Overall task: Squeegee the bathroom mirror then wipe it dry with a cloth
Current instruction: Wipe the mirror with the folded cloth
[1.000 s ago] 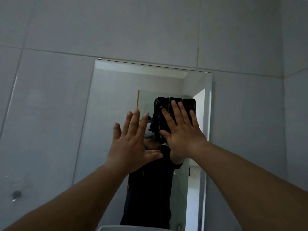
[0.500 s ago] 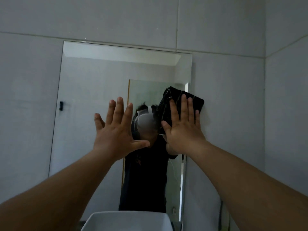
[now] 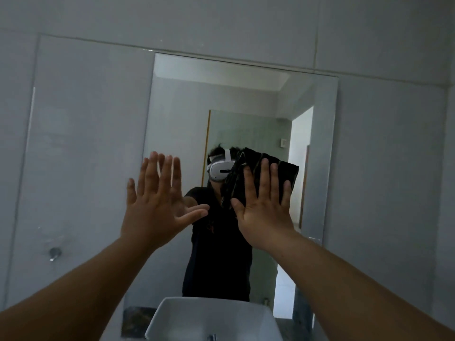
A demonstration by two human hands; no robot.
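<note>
My right hand (image 3: 264, 207) lay flat on a dark folded cloth (image 3: 261, 178), fingers straight and spread, pressing it against the mirror (image 3: 246, 114). The cloth sat in the middle height of the glass, toward its right half, with its upper corner poking out past my fingertips and its left edge hanging below my thumb. My left hand (image 3: 160, 203) was raised beside it, palm toward the glass, fingers wide and the thumb stuck out toward the right hand; it held nothing, and I could not tell whether the palm actually touched the mirror. The two hands were near each other but apart. The mirror was fixed on a grey tiled wall (image 3: 394, 168), and in it showed my dark shirt and a white headset. Below, at the bottom edge, stood a white basin (image 3: 211, 321). A small metal fitting (image 3: 54, 253) stuck out of the wall on the left.
</note>
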